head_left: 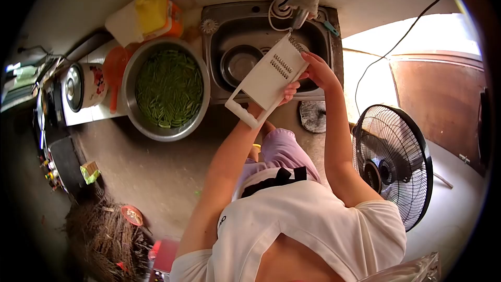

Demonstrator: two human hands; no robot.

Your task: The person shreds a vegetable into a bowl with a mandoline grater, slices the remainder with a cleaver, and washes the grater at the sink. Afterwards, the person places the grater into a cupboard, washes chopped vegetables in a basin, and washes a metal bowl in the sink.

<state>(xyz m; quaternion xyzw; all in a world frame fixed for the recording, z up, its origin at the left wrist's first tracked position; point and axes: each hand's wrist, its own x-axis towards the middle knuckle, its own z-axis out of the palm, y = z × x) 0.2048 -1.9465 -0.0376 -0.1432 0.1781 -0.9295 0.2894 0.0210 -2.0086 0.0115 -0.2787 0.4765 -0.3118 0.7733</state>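
A white grater (263, 81) with rows of metal teeth and an open-framed handle is held tilted over the sink, its toothed end under the tap (299, 19). My left hand (290, 92) grips it from beneath; the palm is hidden behind the board and the fingertips curl around its right edge. At the upper right edge, by the teeth, my right hand (319, 70) has its fingers closed on the grater. Below the board, a round metal bowl (233, 62) sits in the steel sink (211, 47), partly covered by the grater.
Left of the sink stands a large metal basin (205, 86) of cut green vegetables in water. Beside it are an orange dipper (114, 68), a lidded pot (86, 86) and a yellow-and-white jug (146, 18). A standing fan (391, 164) is close on the right. Dry brushwood (99, 235) lies lower left.
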